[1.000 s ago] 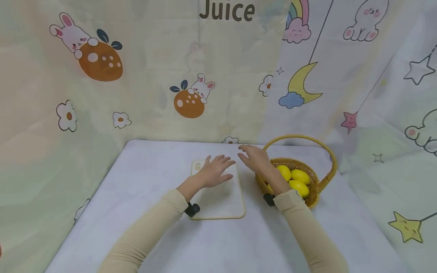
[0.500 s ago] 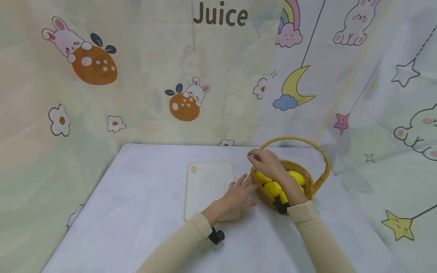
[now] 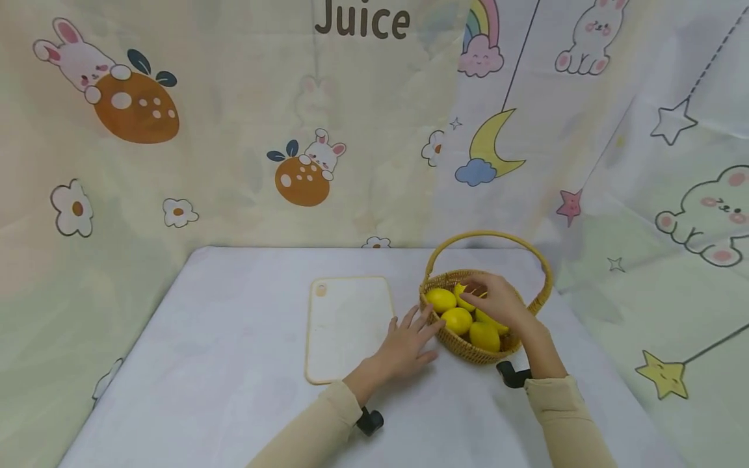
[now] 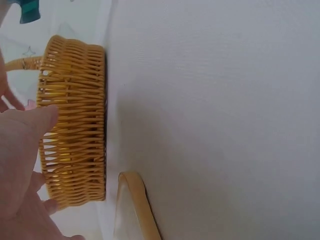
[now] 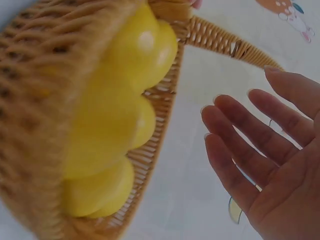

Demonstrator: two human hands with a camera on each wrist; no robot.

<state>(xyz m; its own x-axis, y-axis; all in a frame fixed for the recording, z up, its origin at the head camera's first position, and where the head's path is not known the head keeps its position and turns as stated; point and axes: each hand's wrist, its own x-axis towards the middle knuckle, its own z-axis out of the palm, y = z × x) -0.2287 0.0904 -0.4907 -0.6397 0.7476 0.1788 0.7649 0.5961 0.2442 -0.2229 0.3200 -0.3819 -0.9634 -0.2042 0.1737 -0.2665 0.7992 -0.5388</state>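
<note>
A wicker basket (image 3: 465,351) with a tall hooped handle holds several yellow lemons (image 3: 456,320). My left hand (image 3: 404,344) reaches its near left side with fingers spread and straight, fingertips right at the rim. In the left wrist view, that hand (image 4: 22,160) overlaps the woven wall. Over the lemons hovers my right hand (image 3: 497,299), its fingers slightly bent. The right wrist view shows this hand (image 5: 270,150) holding nothing, palm facing the camera, apart from the lemons (image 5: 107,120).
A white cutting board (image 3: 348,331) with a tan edge lies left of the basket on the white-covered table (image 3: 234,364). Behind the table hangs a cartoon-printed cloth (image 3: 374,169).
My left hand has moved right, off the board to the basket's rim. The right hand has shifted from the basket's left side to over the lemons. The head view has turned slightly right.
</note>
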